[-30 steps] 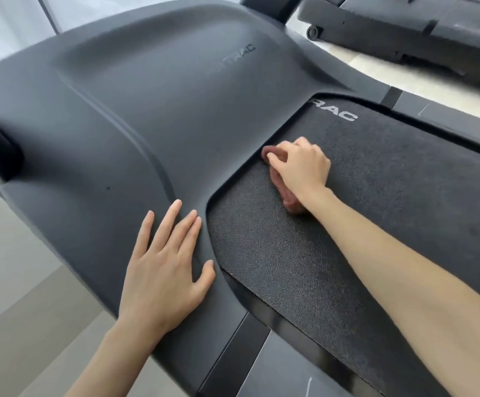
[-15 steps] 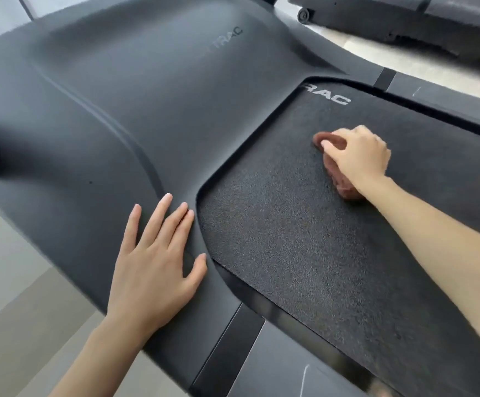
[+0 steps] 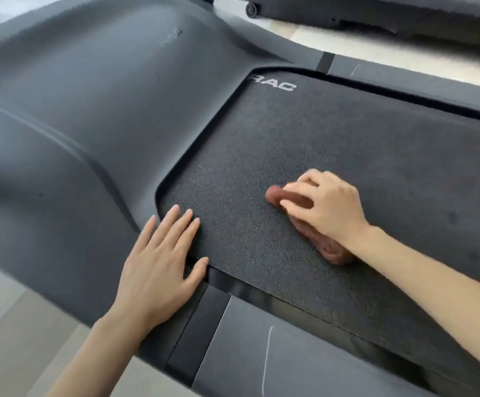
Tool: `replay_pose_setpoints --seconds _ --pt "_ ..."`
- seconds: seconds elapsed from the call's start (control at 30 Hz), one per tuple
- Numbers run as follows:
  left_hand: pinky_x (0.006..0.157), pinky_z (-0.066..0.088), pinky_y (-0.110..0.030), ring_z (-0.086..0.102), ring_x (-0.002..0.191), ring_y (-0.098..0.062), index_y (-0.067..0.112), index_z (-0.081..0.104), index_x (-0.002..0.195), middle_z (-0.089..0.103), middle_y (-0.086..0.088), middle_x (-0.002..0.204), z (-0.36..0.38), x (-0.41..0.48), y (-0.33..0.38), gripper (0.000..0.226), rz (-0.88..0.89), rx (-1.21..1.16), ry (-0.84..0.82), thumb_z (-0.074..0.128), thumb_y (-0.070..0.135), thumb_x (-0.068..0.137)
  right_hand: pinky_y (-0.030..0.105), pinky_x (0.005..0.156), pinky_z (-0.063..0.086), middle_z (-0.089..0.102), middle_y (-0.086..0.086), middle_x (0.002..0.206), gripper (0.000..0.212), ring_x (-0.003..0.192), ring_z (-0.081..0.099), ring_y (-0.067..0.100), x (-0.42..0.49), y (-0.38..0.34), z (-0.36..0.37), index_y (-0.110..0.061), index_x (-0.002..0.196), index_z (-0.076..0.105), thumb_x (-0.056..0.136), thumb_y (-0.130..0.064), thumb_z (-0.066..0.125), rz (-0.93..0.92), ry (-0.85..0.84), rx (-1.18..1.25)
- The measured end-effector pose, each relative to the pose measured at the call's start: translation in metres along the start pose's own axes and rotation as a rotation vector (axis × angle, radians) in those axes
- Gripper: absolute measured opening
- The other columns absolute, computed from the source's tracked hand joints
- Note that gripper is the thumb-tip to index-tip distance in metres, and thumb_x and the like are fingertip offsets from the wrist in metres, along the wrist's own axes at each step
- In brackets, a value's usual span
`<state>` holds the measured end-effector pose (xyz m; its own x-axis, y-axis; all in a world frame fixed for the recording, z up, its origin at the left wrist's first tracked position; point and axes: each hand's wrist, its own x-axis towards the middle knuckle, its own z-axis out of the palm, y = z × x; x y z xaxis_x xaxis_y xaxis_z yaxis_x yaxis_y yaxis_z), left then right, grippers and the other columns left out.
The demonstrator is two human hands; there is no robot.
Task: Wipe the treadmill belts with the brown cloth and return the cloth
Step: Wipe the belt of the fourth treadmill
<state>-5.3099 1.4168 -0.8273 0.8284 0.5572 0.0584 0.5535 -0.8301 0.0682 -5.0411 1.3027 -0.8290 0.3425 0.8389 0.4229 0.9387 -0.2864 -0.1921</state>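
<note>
The black textured treadmill belt [image 3: 333,144] fills the middle and right of the view. A bunched brown cloth [image 3: 332,246] lies on it under my right hand [image 3: 326,203], whose curled fingers grip the cloth and press it onto the belt. My left hand [image 3: 158,265] lies flat with straight fingers. Its fingertips rest on the belt's near-left corner and its palm on the dark motor cover [image 3: 75,124]. Most of the cloth is hidden beneath my right hand.
Grey side rails run along the belt's near edge [image 3: 261,353] and far edge [image 3: 405,78]. A second treadmill's base with a small wheel [image 3: 251,8] stands at the top right. Pale floor [image 3: 9,325] shows at the lower left.
My right hand has dragged the cloth from the belt's front edge near the logo back toward me across the belt. My left hand now reaches onto the belt corner. The view shifted right.
</note>
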Motion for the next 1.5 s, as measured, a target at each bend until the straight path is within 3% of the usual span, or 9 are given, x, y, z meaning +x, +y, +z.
replay_pose_setpoints --seconds 0.17,0.33,0.43,0.63,0.7,0.87,1.0,1.33,1.5 --pt "0.119 0.004 -0.036 0.009 0.143 -0.009 0.02 0.025 0.147 0.019 0.004 0.155 0.007 0.001 0.012 0.077 0.007 -0.011 -0.024 0.009 0.061 0.083 0.032 0.076 0.043 0.061 0.001 0.106 0.034 0.097 0.056 0.027 0.017 0.028 0.003 -0.031 0.105 0.069 0.084 -0.056 0.058 0.31 0.021 -0.126" --pt "0.118 0.001 -0.035 0.006 0.145 -0.015 0.021 0.024 0.147 0.016 -0.003 0.156 0.013 0.009 0.034 0.08 -0.006 -0.101 -0.046 0.009 0.064 0.081 0.028 0.069 0.046 0.063 -0.004 0.089 0.033 0.074 0.055 0.019 -0.072 -0.019 -0.022 -0.03 0.087 0.073 0.079 -0.06 0.06 -0.08 -0.005 0.1" --pt "0.117 -0.004 -0.037 -0.008 0.144 -0.011 0.029 0.015 0.148 0.004 0.002 0.158 0.019 0.018 0.053 0.08 0.021 -0.159 -0.073 0.005 0.067 0.078 0.027 0.066 0.048 0.064 -0.003 0.089 0.028 0.071 0.056 0.019 -0.099 0.007 -0.037 -0.029 0.086 0.073 0.082 -0.053 0.061 -0.233 -0.049 0.115" --pt "0.113 -0.008 -0.053 -0.014 0.142 -0.008 0.034 0.011 0.148 -0.001 0.01 0.157 0.026 0.031 0.087 0.08 0.062 -0.171 -0.103 0.002 0.068 0.075 0.031 0.077 0.045 0.062 -0.003 0.105 0.031 0.097 0.057 0.023 -0.036 0.089 -0.035 -0.031 0.103 0.07 0.085 -0.054 0.058 0.422 0.04 -0.157" --pt "0.112 -0.009 -0.055 -0.013 0.143 -0.009 0.035 0.012 0.148 0.0 0.01 0.158 0.028 0.034 0.093 0.081 0.038 -0.175 -0.097 0.002 0.068 0.075 0.029 0.075 0.041 0.061 -0.002 0.106 0.033 0.097 0.056 0.023 -0.038 0.081 -0.033 -0.03 0.103 0.069 0.086 -0.056 0.056 0.475 0.049 -0.199" --pt "0.111 -0.008 -0.057 -0.009 0.144 -0.013 0.031 0.017 0.148 0.003 0.011 0.157 0.029 0.037 0.098 0.082 0.035 -0.192 -0.09 0.005 0.068 0.076 0.028 0.069 0.044 0.062 -0.004 0.087 0.034 0.075 0.055 0.019 -0.117 0.007 -0.045 -0.03 0.084 0.072 0.08 -0.062 0.059 0.058 0.07 0.031" --pt "0.115 -0.005 -0.052 -0.004 0.144 -0.011 0.028 0.021 0.148 0.005 0.016 0.155 0.028 0.053 0.104 0.08 0.119 -0.206 -0.081 0.007 0.065 0.078 0.028 0.066 0.046 0.065 -0.002 0.086 0.029 0.069 0.056 0.02 -0.123 0.019 -0.049 -0.027 0.082 0.074 0.081 -0.054 0.063 -0.17 0.028 0.083" --pt "0.114 0.006 -0.056 0.009 0.144 -0.019 0.026 0.032 0.145 0.018 0.012 0.153 0.034 0.054 0.107 0.068 0.202 -0.172 -0.03 0.02 0.057 0.085 0.032 0.08 0.042 0.061 0.003 0.109 0.034 0.103 0.056 0.027 0.017 0.159 -0.025 -0.034 0.108 0.066 0.088 -0.056 0.051 0.531 0.007 -0.275" --pt "0.113 0.005 -0.059 0.012 0.144 -0.021 0.023 0.036 0.143 0.022 0.009 0.153 0.035 0.062 0.123 0.07 0.198 -0.193 -0.02 0.021 0.058 0.085 0.026 0.07 0.043 0.062 -0.007 0.093 0.028 0.084 0.056 0.016 -0.062 0.098 -0.046 -0.034 0.092 0.07 0.082 -0.057 0.058 0.334 0.052 -0.133"
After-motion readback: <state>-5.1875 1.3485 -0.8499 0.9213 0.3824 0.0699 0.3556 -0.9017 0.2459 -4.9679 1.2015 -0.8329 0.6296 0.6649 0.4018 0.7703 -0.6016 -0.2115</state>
